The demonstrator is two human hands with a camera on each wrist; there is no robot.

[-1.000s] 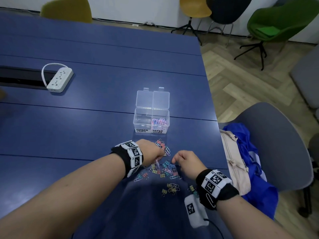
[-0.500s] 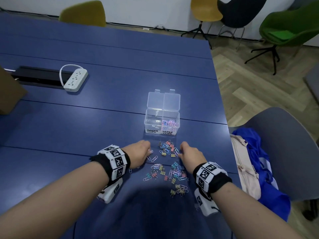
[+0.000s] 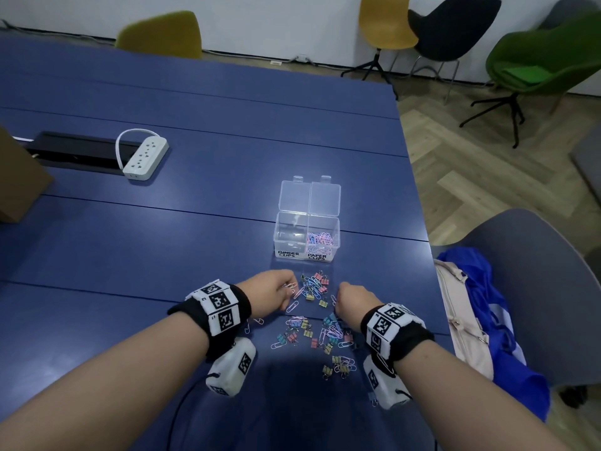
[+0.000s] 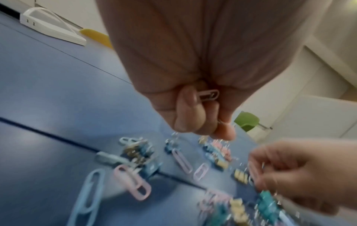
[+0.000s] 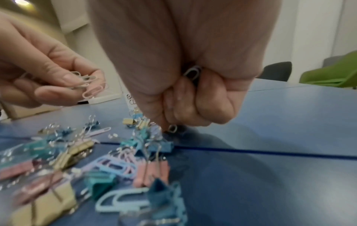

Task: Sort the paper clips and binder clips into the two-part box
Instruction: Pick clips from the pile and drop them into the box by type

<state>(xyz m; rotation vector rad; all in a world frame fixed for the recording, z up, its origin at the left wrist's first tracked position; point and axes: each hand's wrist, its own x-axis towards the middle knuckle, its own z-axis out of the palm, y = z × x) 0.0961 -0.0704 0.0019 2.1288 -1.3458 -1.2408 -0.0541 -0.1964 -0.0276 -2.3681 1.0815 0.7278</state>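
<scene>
A clear two-part box (image 3: 307,252) stands open on the blue table, labelled BINDER CLIPS on the left and PAPER CLIPS on the right. Pastel paper clips (image 3: 320,239) lie in the right part; the left part looks empty. A loose pile of paper clips and binder clips (image 3: 313,323) is spread in front of the box. My left hand (image 3: 281,289) hovers at the pile's far left and pinches several paper clips (image 5: 86,85), with a pink one (image 4: 208,95) tucked in the palm. My right hand (image 3: 344,296), over the pile's right side, is curled round paper clips (image 5: 192,72).
A white power strip (image 3: 144,157) lies by a black cable slot at the far left, with a brown box edge (image 3: 19,177) beside it. A grey chair (image 3: 533,288) holding a blue cloth and a beige bag stands past the table's right edge.
Both hands have moved from the middle of the pile toward its far side, nearer the box. More paper clips now show at the left hand's fingertips. The head view has shifted.
</scene>
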